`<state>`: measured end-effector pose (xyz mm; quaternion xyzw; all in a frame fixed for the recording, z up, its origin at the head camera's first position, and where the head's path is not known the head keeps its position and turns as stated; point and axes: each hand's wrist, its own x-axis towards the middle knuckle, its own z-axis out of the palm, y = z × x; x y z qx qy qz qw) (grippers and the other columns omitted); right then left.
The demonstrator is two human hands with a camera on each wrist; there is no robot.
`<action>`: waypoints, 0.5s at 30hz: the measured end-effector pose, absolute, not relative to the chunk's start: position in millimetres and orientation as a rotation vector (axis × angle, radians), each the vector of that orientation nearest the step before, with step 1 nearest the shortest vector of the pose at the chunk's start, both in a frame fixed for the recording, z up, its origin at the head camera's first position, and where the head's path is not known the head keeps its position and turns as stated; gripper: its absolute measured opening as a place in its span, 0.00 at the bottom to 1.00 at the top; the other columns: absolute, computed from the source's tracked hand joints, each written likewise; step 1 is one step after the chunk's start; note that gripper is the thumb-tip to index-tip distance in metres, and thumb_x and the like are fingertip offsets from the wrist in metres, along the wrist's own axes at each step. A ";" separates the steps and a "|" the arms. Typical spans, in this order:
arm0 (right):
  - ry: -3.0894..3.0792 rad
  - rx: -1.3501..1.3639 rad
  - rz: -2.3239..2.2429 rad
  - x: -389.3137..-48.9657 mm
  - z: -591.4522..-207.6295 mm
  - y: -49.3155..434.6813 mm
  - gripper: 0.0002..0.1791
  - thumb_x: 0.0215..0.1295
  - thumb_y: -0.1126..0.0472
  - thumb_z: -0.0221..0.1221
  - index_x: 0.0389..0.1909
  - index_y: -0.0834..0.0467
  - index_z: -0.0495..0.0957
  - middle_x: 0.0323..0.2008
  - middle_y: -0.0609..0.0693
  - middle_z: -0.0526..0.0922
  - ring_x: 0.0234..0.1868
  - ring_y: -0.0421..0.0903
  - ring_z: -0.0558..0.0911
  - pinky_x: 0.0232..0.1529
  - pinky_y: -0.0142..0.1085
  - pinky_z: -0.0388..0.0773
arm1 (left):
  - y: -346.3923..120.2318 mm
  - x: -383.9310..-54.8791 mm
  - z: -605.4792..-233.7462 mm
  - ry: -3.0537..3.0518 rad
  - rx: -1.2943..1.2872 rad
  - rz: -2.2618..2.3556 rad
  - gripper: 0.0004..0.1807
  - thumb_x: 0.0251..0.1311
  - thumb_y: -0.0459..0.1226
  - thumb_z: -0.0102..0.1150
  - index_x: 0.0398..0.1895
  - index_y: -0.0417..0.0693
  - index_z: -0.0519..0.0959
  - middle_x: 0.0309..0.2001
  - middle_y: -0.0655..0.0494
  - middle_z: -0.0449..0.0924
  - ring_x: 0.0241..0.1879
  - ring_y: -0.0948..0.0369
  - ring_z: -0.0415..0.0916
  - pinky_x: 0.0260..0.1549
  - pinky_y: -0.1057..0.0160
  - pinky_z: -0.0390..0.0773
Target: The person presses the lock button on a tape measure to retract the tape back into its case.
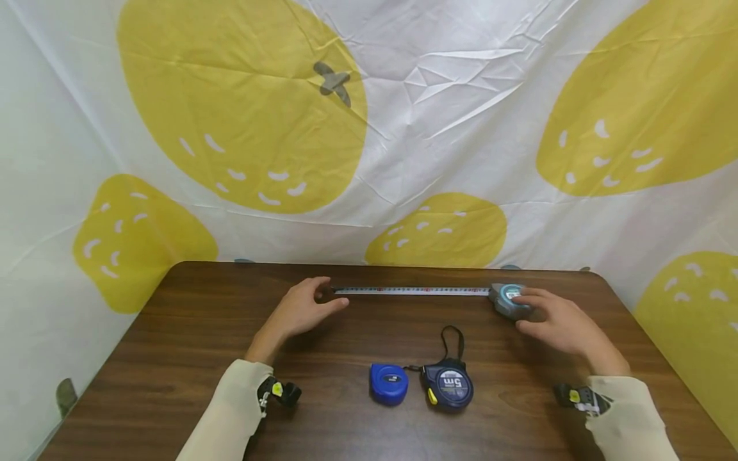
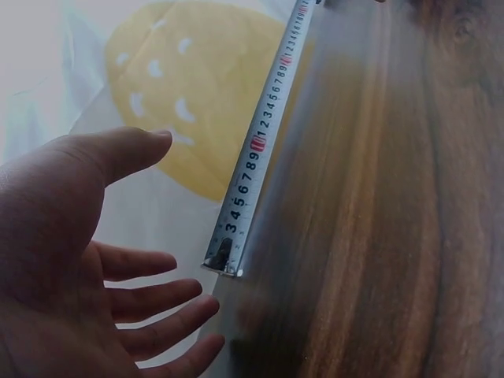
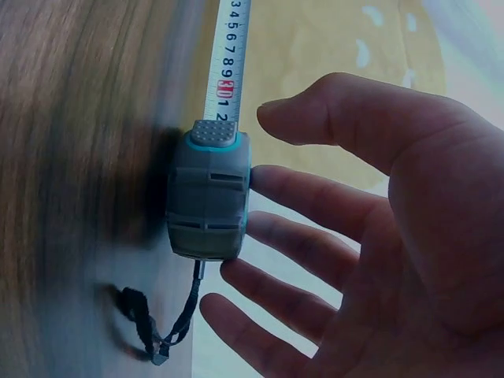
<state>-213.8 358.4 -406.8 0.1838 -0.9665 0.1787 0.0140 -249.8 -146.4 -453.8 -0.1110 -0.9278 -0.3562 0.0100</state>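
Observation:
A grey tape measure (image 1: 503,303) with a turquoise ring lies toward the far right of the table, its white blade (image 1: 410,291) drawn out to the left. My right hand (image 1: 567,323) is at the case; in the right wrist view some fingertips touch or nearly touch its side, and the thumb (image 3: 307,114) stands apart from it. A dark wrist strap (image 3: 177,327) hangs from the case. My left hand (image 1: 300,308) is beside the blade's free end, fingers spread and holding nothing. The metal end hook (image 2: 222,268) shows just beyond those fingertips.
Nearer on the brown table (image 1: 323,410) lie a blue tape measure (image 1: 389,384) and a black-and-blue 5m tape measure (image 1: 452,386) with a cord loop (image 1: 453,342). A white cloth (image 1: 403,141) with yellow fruit prints hangs behind the table.

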 end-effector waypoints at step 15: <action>-3.043 0.640 0.548 -209.9 -400.0 346.7 0.27 0.69 0.55 0.72 0.65 0.65 0.84 0.70 0.71 0.77 0.68 0.76 0.76 0.64 0.72 0.73 | -153.0 -256.0 -460.4 -2.968 -0.287 -1.117 0.52 0.67 0.67 0.67 0.77 0.34 0.73 0.62 0.35 0.85 0.64 0.42 0.82 0.65 0.41 0.78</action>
